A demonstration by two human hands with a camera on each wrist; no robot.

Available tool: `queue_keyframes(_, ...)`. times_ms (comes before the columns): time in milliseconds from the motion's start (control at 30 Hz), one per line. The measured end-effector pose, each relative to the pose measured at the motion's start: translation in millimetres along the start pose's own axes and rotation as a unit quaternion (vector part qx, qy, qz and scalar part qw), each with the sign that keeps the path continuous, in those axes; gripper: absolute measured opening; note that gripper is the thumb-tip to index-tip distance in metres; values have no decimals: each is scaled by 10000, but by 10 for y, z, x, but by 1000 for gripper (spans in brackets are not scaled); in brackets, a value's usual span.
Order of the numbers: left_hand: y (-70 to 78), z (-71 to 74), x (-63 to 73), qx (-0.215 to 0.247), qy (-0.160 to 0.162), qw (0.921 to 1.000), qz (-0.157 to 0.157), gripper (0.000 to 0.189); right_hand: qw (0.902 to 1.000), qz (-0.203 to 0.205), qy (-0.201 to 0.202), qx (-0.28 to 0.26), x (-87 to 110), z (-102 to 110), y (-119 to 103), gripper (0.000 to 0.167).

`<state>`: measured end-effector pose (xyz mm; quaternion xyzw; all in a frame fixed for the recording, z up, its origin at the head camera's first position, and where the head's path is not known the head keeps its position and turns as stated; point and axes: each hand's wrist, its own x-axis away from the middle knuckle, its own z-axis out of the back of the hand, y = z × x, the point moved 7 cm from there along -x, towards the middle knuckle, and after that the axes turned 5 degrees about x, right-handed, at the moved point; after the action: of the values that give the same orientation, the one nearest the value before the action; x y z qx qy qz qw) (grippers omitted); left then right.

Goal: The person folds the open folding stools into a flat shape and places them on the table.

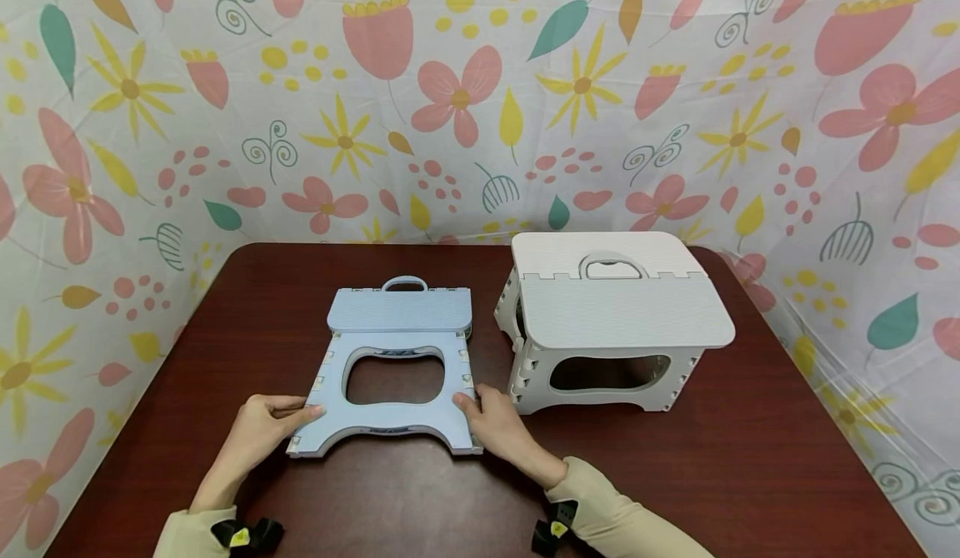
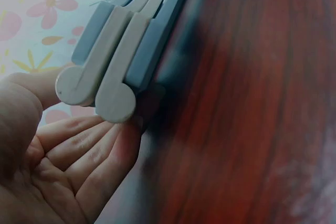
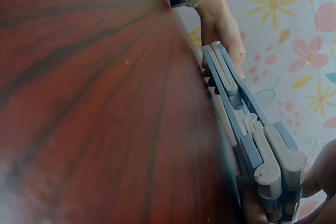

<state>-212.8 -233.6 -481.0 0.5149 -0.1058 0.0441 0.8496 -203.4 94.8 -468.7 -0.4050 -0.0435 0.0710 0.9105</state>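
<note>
While left hand [image 1: 260,426] and right hand [image 1: 499,425] grip the blue stool [image 1: 393,416], level support seems best. Neither should twist it

Blue stool [image 2: 127,45] cropped (left wrist view).

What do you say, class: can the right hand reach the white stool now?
Probably yes: the white stool stands close to the right hand, with nothing visible between them, though that hand grips the blue stool and would likely need to let go first.
</note>
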Motion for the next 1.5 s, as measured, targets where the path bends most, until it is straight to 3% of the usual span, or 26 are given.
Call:
queue_keyframes(200,40,38,13,-329,234,9991,89,57,9984,280,258,416,-2,28,-62,33)
queue_keyframes(400,108,58,30,-619,412,9971,189,56,9939,618,501,763,-7,89,-132,41)
queue_keyframes(733,167,61,70,-880,628,9935,363,56,9805,867,909,1512,3,172,-241,43)
queue_keyframes(1133,271,73,125,-1364,853,9868,200,53,9638,1038,1138,2176,34,179,-319,42)
queue_keyframes(1500,326,46,173,-1587,1007,9822,39,43,9572,1000,1213,2430,35,151,-326,43)
